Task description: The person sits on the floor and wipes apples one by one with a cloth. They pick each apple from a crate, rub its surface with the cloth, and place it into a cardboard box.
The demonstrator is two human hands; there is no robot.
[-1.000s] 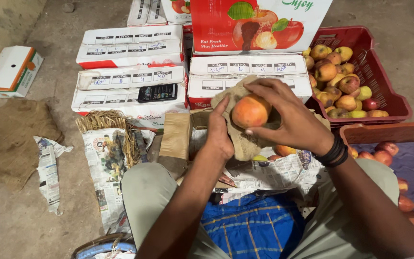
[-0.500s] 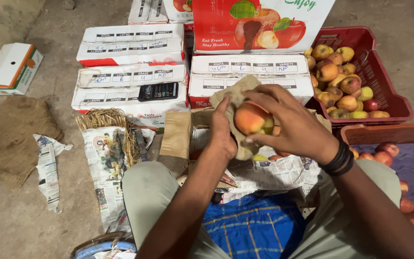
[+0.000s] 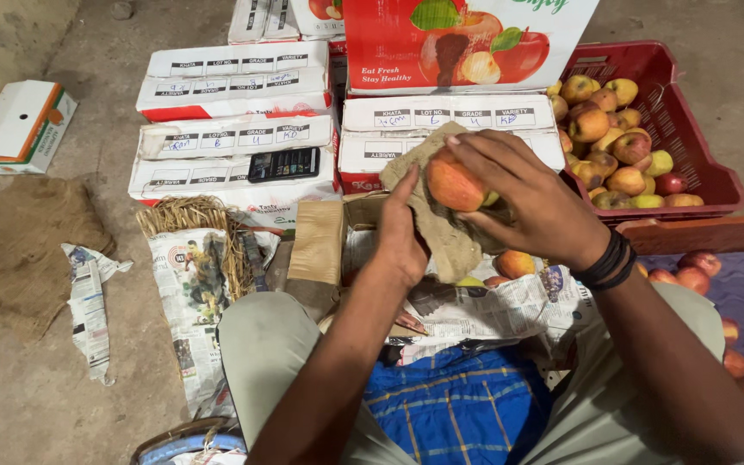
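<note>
Head view: the right hand [image 3: 531, 202] wraps its fingers around the apple [image 3: 454, 185], held above the newspaper [image 3: 492, 310]. The left hand [image 3: 402, 237] presses the cloth [image 3: 441, 232] against it. Keep the grip firm while rubbing, so the apple does not slip.

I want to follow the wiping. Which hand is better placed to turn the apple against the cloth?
The right hand, probably: its fingers wrap the apple from above, while the left hand backs the brown cloth behind it.
</note>
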